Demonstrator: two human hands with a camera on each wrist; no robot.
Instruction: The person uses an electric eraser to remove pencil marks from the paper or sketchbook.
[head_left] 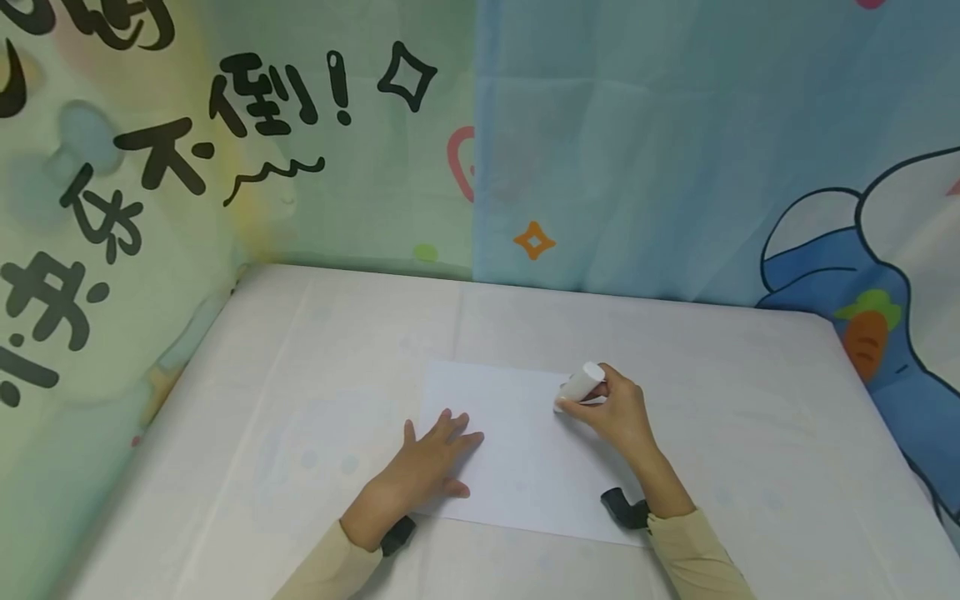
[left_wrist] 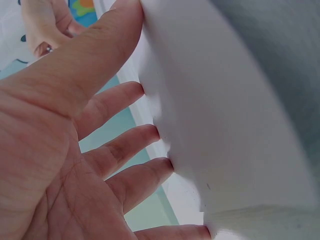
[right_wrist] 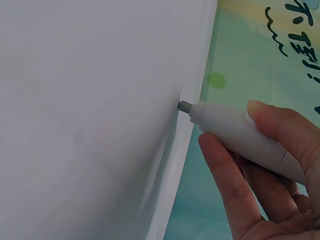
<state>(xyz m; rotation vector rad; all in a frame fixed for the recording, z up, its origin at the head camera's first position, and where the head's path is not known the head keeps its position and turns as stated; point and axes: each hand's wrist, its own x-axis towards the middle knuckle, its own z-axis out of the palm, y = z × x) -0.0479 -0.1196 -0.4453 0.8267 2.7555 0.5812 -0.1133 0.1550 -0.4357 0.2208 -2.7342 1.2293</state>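
Note:
A blank white sheet of paper [head_left: 510, 450] lies on the table. My left hand [head_left: 422, 473] rests with spread fingers on its left part. In the left wrist view that hand [left_wrist: 55, 150] touches the surface with its fingertips, palm lifted. Over the sheet's upper right, my right hand [head_left: 624, 417] pinches a thick white pen-like cylinder [head_left: 581, 385], tilted with its lower end at the paper. In the right wrist view the white cylinder [right_wrist: 237, 132] has a short grey tip, which meets the paper; the thumb and fingers of the right hand [right_wrist: 287, 127] hold its barrel.
A white cloth [head_left: 330, 350] covers the table. Printed curtains [head_left: 637, 150] stand along its back and left sides. A black strap [head_left: 624, 510] is on the right wrist, and another dark strap [head_left: 397, 537] on the left.

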